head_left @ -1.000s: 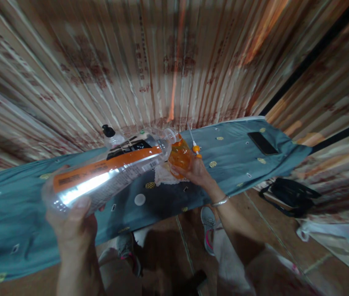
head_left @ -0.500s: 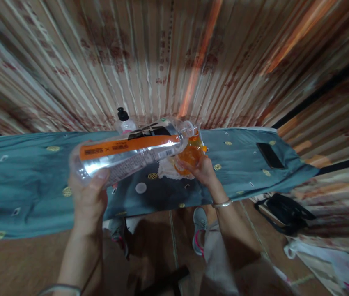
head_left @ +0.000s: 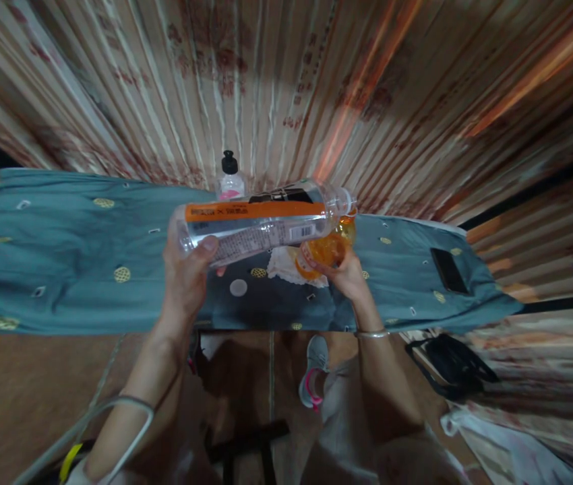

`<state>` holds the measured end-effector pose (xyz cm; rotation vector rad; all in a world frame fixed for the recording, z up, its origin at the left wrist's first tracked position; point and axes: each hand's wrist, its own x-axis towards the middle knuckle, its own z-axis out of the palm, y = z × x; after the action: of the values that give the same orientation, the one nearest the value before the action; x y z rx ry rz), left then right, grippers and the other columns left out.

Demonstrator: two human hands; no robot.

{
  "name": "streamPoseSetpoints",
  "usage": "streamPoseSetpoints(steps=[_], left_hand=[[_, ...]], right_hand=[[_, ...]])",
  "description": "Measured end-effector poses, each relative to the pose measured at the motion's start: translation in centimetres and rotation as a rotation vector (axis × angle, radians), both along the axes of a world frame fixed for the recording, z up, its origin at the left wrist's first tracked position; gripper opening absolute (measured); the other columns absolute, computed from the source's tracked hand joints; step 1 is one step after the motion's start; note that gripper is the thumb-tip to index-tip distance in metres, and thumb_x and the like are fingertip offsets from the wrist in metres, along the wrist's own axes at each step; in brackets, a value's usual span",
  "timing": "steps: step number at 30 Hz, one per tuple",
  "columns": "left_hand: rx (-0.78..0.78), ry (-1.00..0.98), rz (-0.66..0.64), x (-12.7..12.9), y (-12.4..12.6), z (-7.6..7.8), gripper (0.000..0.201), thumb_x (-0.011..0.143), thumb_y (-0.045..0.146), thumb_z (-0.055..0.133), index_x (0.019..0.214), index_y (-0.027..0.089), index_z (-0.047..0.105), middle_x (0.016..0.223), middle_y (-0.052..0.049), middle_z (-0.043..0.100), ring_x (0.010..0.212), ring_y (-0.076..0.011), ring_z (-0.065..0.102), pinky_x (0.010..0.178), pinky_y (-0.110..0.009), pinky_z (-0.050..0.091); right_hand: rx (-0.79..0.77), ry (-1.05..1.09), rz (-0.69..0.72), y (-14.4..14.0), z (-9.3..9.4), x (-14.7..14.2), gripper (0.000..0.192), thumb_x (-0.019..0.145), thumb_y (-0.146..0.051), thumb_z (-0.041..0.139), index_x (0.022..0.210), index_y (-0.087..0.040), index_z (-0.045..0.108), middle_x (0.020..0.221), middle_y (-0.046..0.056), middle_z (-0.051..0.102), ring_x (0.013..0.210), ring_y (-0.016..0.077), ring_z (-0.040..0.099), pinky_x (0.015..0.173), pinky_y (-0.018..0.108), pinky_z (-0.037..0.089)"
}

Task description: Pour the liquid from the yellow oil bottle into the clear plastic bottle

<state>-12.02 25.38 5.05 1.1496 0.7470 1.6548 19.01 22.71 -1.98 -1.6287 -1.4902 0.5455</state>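
Note:
My left hand (head_left: 188,269) is closed around the base of a large clear plastic bottle (head_left: 266,225) with an orange and silver label. That bottle lies almost level in the air, its uncapped neck pointing right. My right hand (head_left: 344,273) grips a smaller orange bottle (head_left: 324,252), tilted, with its top close to the clear bottle's neck. Whether the two mouths touch, I cannot tell. Under the orange bottle a white lacy cloth (head_left: 284,266) lies on the table. A round whitish cap or disc (head_left: 238,287) rests nearer to me.
The narrow table wears a teal patterned cloth (head_left: 79,256). Behind the clear bottle stands a pump-type bottle with a black top (head_left: 229,163). A dark phone (head_left: 448,269) lies at the right end. A black bag (head_left: 456,367) is on the floor. Pleated curtains (head_left: 266,87) hang behind.
The clear bottle is held nearer to level than before, its base raised. The orange bottle stays by its neck. My view has shifted, and both hands remain closed on the bottles.

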Motion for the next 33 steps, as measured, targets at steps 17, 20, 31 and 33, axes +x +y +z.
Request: streamPoseSetpoints(steps=[17, 20, 31, 33], left_hand=[[-0.188, -0.182, -0.052, 1.5, -0.3, -2.1, 0.056, 0.067, 0.056, 0.092, 0.113, 0.029, 0.073, 0.086, -0.004, 0.070, 0.061, -0.0170, 0.057, 0.040, -0.025, 0.034], [-0.186, -0.225, -0.064, 1.7, -0.6, -1.9, 0.056, 0.070, 0.052, 0.091, 0.116, 0.027, 0.072, 0.086, -0.004, 0.070, 0.061, -0.0166, 0.057, 0.041, -0.024, 0.035], [-0.245, -0.258, -0.045, 1.9, -1.2, -1.6, 0.053, 0.067, 0.047, 0.091, 0.113, 0.026, 0.074, 0.087, -0.004, 0.071, 0.063, -0.0167, 0.059, 0.042, -0.024, 0.039], [-0.236, -0.248, -0.044, 1.9, -1.3, -1.5, 0.054, 0.069, 0.048, 0.091, 0.115, 0.027, 0.074, 0.090, -0.005, 0.071, 0.065, -0.0169, 0.060, 0.043, -0.023, 0.040]], right_hand=[[-0.023, 0.311, 0.050, -0.2, 0.1, 0.1, 0.103, 0.067, -0.045, 0.095, 0.157, -0.025, 0.049, 0.150, 0.012, 0.070, 0.140, 0.0349, 0.066, 0.123, 0.054, 0.052], [-0.035, 0.431, 0.091, -0.7, 0.4, 0.5, 0.110, 0.062, -0.045, 0.097, 0.159, -0.026, 0.047, 0.153, 0.013, 0.067, 0.141, 0.0340, 0.065, 0.125, 0.051, 0.050], [-0.090, 0.384, 0.027, -2.0, 1.2, 2.3, 0.092, 0.065, -0.049, 0.095, 0.148, -0.028, 0.061, 0.157, 0.013, 0.065, 0.150, 0.0359, 0.058, 0.127, 0.058, 0.045], [-0.064, 0.384, 0.045, -1.9, 1.4, 1.9, 0.083, 0.068, -0.051, 0.092, 0.143, -0.026, 0.065, 0.152, 0.013, 0.070, 0.145, 0.0351, 0.062, 0.126, 0.057, 0.047]])
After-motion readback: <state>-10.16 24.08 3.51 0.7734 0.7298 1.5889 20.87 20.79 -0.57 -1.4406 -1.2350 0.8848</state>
